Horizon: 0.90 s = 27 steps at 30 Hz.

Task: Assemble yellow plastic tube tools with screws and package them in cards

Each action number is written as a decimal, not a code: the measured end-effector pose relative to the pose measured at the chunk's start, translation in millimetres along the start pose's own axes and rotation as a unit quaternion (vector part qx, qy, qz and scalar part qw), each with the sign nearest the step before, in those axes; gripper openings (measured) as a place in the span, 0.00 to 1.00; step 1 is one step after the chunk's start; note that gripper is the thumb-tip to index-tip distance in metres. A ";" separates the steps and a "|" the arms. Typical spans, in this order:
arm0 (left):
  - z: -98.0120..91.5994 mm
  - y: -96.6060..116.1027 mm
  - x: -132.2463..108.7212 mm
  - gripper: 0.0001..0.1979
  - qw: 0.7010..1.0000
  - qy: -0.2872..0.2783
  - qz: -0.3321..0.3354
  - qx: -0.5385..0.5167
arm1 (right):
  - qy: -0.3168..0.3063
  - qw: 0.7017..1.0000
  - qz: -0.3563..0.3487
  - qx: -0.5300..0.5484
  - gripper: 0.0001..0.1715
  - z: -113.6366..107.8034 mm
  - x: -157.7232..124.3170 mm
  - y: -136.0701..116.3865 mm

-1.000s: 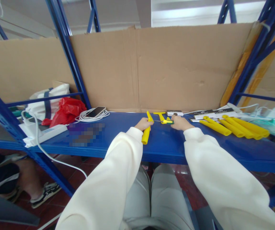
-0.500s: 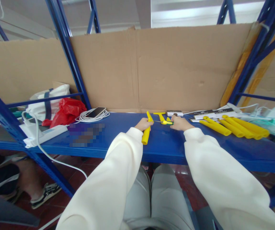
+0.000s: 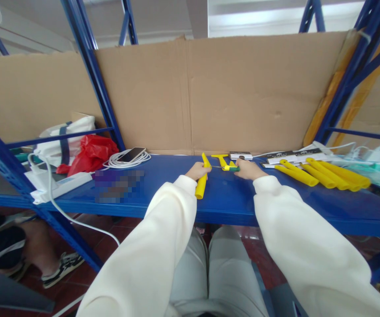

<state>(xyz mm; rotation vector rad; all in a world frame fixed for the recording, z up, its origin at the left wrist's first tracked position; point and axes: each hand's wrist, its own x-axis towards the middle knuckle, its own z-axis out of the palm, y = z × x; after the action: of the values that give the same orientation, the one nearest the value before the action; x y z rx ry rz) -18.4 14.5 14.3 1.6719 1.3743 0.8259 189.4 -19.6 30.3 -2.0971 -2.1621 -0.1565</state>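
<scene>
My left hand is closed round a yellow plastic handle, which stands out above and below the fingers. My right hand grips a screwdriver with a yellow and green grip. Its thin shaft points left and reaches the yellow handle at my left hand. Behind the screwdriver lie more yellow pieces and a small black and white box.
Several yellow handles and black and white boxes lie on the right of the blue shelf. At left are a coiled white cable with a phone, a red bag and a power strip. A person's leg shows lower left.
More green shows on the screwdriver grip beside my right hand. Both hands stay in nearly the same place, and the view has shifted very slightly.
</scene>
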 end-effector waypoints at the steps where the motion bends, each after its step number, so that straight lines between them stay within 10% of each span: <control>1: 0.0 -0.5 0.6 0.10 1.000 0.000 -0.001 -0.002 | 0.003 1.000 -0.001 0.001 0.23 -0.6 -0.1 -0.4; 27: 0.1 1.6 -1.3 0.12 1.000 -0.001 0.000 0.005 | -0.017 1.000 -0.005 0.025 0.26 2.0 3.0 2.3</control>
<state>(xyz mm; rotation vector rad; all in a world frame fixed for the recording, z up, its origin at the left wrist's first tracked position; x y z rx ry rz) -17.8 13.1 15.6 1.6789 1.3789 0.8186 191.6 -16.3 28.8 -2.0764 -2.1718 -0.0680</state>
